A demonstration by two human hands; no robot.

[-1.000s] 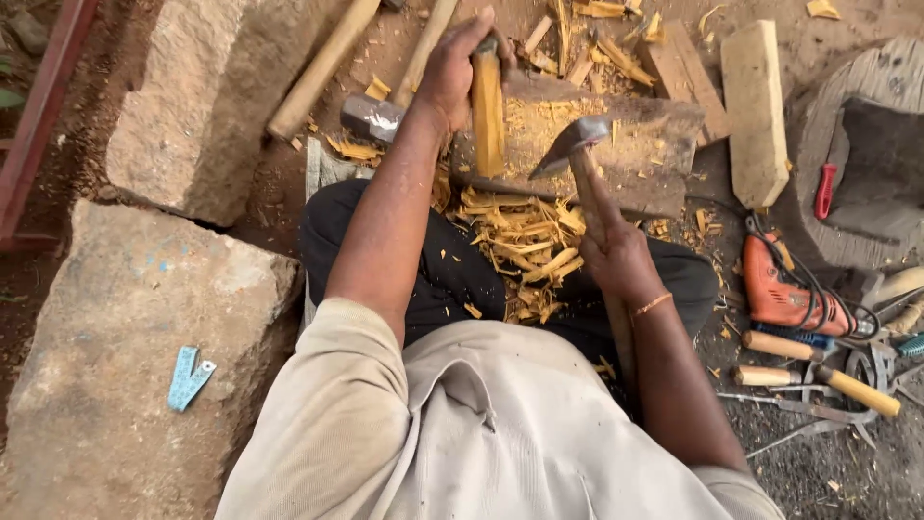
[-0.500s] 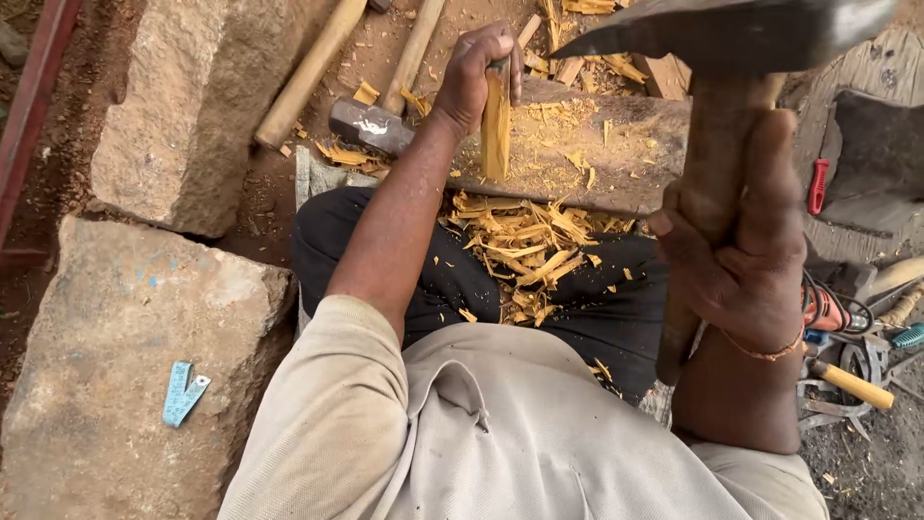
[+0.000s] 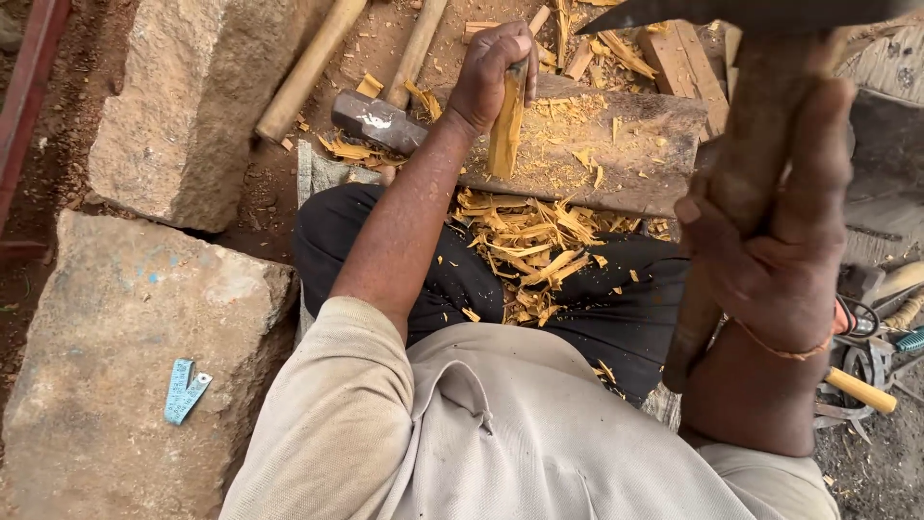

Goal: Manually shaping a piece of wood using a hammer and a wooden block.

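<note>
My left hand (image 3: 491, 72) grips the top of a slim yellow wooden stick (image 3: 506, 125), standing it upright on a worn wooden block (image 3: 616, 154). My right hand (image 3: 775, 260) is raised close to the camera, closed around the thick wooden handle (image 3: 741, 183) of an adze-like tool whose dark metal blade (image 3: 751, 12) runs along the top edge. Yellow wood shavings (image 3: 525, 250) lie heaped on my dark trousers below the block.
Two rough stone blocks (image 3: 192, 106) (image 3: 125, 356) sit at my left, with a small light-blue folded item (image 3: 185, 390) on the nearer one. A sledgehammer head (image 3: 377, 120) and long wooden handles (image 3: 308, 67) lie behind. Tools with yellow handles (image 3: 861, 390) clutter the right.
My right hand has swung the tool up from the block toward the camera, and it now fills the right of the view. The left hand still holds the stick upright.
</note>
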